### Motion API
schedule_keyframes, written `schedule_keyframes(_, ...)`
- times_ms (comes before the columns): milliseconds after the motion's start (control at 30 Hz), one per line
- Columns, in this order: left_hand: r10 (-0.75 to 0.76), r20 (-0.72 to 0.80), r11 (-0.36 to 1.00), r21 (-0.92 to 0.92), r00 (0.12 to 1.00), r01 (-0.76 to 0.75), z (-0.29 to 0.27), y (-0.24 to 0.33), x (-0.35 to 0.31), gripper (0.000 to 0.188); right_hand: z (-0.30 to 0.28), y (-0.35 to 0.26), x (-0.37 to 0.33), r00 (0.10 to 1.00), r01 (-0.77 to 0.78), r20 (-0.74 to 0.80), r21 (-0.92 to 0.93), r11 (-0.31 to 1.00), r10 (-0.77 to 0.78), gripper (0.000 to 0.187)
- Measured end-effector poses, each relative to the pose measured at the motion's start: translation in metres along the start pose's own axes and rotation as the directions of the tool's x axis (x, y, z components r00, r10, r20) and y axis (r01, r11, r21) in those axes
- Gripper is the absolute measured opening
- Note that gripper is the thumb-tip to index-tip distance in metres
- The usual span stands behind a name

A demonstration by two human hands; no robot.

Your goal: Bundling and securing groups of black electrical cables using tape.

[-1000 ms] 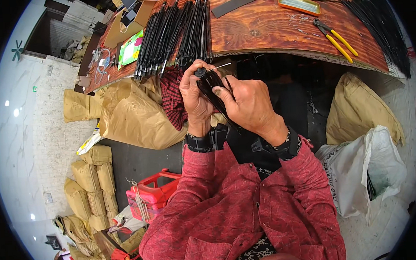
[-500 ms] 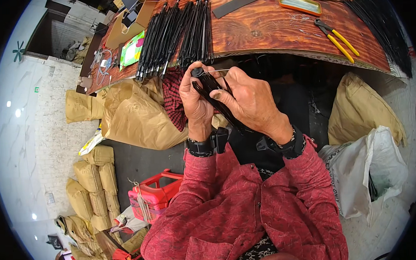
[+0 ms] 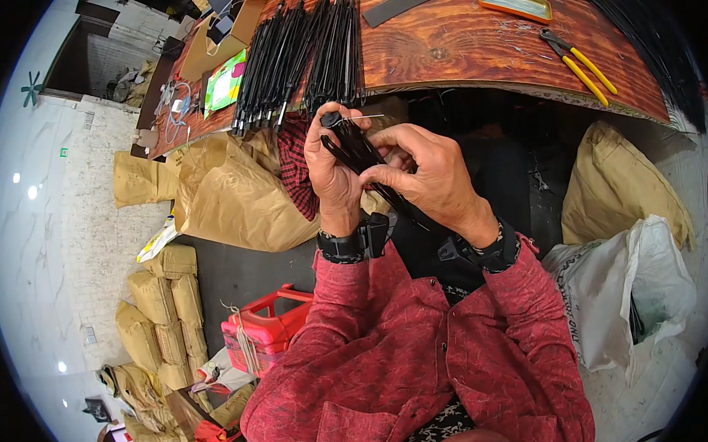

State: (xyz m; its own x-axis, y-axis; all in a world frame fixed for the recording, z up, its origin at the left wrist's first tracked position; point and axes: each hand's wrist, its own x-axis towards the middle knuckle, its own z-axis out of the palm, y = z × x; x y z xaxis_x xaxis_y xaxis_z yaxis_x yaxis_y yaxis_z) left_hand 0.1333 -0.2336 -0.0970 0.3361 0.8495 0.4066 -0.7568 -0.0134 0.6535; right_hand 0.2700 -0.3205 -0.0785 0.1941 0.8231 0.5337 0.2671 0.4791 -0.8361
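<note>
In front of my chest is an umbrella frame (image 3: 356,148), a bundle of thin black ribs with a round black end at the top. My left hand (image 3: 330,175) is wrapped round its upper part, with the fingertips behind the round end. A short thin wire (image 3: 365,116) sticks out to the right beside that end. Lower down, my right hand (image 3: 439,174) closes on the ribs between thumb and curled fingers. The ribs slant down to the right past the right hand, which partly hides them.
Several similar umbrella frames (image 3: 332,52) lie on the wooden table (image 3: 418,64). To the right are yellow-handled pliers (image 3: 588,72), a tin (image 3: 516,4) of wire pieces and loose black ribs (image 3: 653,54). Paper sacks (image 3: 239,202), a white sack (image 3: 601,281) and a red box (image 3: 264,335) surround me.
My right hand has moved off the wire by the round end and slid slightly down the ribs. The wire's end now shows free. My left hand keeps its hold.
</note>
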Motion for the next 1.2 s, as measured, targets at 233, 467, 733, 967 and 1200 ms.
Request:
schedule_keyframes(233,0.017,0.039,1.000,-0.020,0.999,-0.016,0.002,0.000,0.002,0.046,0.003,0.008,0.000,0.997,0.057,-0.055,-0.101,0.993,-0.063,0.027)
schedule_keyframes(467,0.007,0.088,0.998,-0.056,0.996,-0.002,-0.002,-0.003,0.003,0.046,0.006,0.003,0.001,0.996,0.003,-0.084,-0.083,0.997,-0.009,0.019)
schedule_keyframes(733,0.008,0.093,0.999,-0.037,0.996,-0.005,-0.006,-0.004,0.002,0.043,0.007,-0.001,0.001,0.995,-0.024,-0.098,-0.013,1.000,0.023,0.014)
schedule_keyframes(967,-0.008,0.127,0.998,-0.067,0.992,0.016,-0.007,-0.003,0.002,0.041,0.012,0.007,-0.004,0.980,-0.165,-0.084,0.146,0.975,0.179,0.013)
schedule_keyframes(1200,-0.034,0.099,0.998,-0.057,0.995,0.040,-0.002,-0.005,0.001,0.039,0.020,0.001,-0.004,0.970,-0.152,-0.179,0.066,0.986,0.162,0.010)
